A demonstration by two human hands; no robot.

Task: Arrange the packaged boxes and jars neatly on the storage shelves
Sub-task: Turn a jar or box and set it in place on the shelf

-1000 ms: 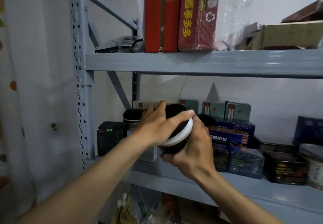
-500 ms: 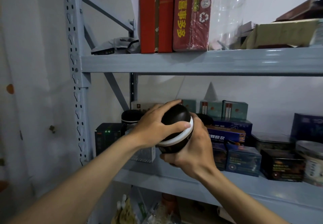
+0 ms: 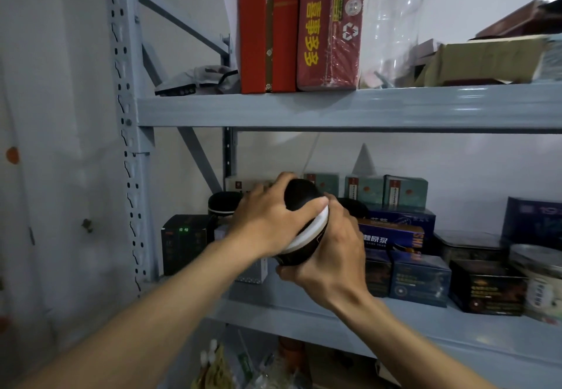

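I hold a dark round jar (image 3: 301, 198) with a white band, tilted, in front of the middle shelf (image 3: 304, 306). My left hand (image 3: 267, 218) grips its domed black lid from above. My right hand (image 3: 331, 255) wraps around the jar's body from below and behind. Another black-lidded jar (image 3: 223, 203) stands on the shelf just behind my left hand. Dark blue boxes (image 3: 416, 276) and teal boxes (image 3: 404, 191) are stacked to the right of the held jar.
The upper shelf (image 3: 334, 109) carries upright red boxes (image 3: 267, 27), a clear plastic jar (image 3: 392, 33) and cardboard boxes (image 3: 486, 60). A black box (image 3: 182, 242) stands at the middle shelf's left end by the grey upright post (image 3: 127, 115). Tins (image 3: 535, 285) sit far right.
The jar stays between both hands and has drifted slightly up and toward the shelf; my left hand's grip on the lid has shifted a little.
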